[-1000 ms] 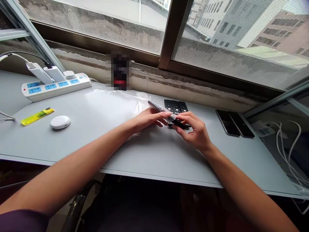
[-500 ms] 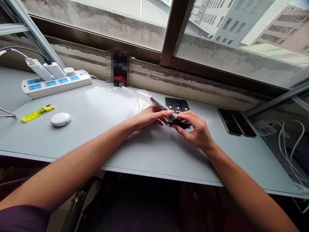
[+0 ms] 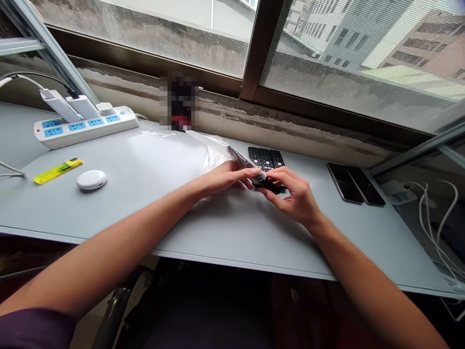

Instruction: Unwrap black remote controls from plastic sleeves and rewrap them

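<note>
My left hand [image 3: 232, 175] is closed on a dark, slim object [image 3: 241, 159] in clear plastic wrapping, its thumb pressed on top near the lower right end. My right hand [image 3: 292, 191] pinches the black end of the same object between thumb and fingers. The object slants from upper left to lower right; what it is cannot be told for sure. Loose clear plastic [image 3: 214, 157] spreads around and left of my left hand. Just behind the hands lie several black remotes [image 3: 266, 156] side by side, partly covered by my fingers.
On the left are a power strip [image 3: 119, 125] with plugged-in chargers, a yellow packet [image 3: 58, 171] and a white oval case [image 3: 92, 180]. Two dark phones [image 3: 345, 182] lie at the right, near white cables [image 3: 428, 218]. A blurred dark item [image 3: 181, 104] stands by the window.
</note>
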Available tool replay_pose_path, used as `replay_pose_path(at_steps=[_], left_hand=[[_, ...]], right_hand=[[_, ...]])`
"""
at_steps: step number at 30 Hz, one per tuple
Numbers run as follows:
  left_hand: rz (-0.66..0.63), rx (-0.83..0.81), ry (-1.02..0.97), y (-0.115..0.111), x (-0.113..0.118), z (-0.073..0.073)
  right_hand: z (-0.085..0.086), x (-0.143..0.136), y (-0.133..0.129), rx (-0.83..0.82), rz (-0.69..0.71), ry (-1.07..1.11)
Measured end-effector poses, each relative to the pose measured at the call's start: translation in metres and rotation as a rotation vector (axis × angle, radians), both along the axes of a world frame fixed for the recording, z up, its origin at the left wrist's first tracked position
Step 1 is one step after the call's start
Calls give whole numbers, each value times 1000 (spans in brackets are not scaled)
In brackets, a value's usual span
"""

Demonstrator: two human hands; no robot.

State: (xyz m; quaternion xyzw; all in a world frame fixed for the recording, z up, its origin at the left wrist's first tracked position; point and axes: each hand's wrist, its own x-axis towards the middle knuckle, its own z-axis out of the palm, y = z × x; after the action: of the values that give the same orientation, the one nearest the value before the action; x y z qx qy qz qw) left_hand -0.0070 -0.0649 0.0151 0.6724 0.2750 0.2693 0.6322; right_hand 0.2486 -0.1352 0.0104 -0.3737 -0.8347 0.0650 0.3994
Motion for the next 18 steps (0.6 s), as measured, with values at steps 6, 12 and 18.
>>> replay_pose_path(at_steps=[6,12,18], left_hand=[[4,3,-2,-1,0,1],[31,-40,-31,-4,1,3],[17,-67,-74,-6,1,5]], right_hand=[[-1,0,0,-15,-13,14],[-2,-1,0,13,-11,40],[-2,0,1,37,-13,34]])
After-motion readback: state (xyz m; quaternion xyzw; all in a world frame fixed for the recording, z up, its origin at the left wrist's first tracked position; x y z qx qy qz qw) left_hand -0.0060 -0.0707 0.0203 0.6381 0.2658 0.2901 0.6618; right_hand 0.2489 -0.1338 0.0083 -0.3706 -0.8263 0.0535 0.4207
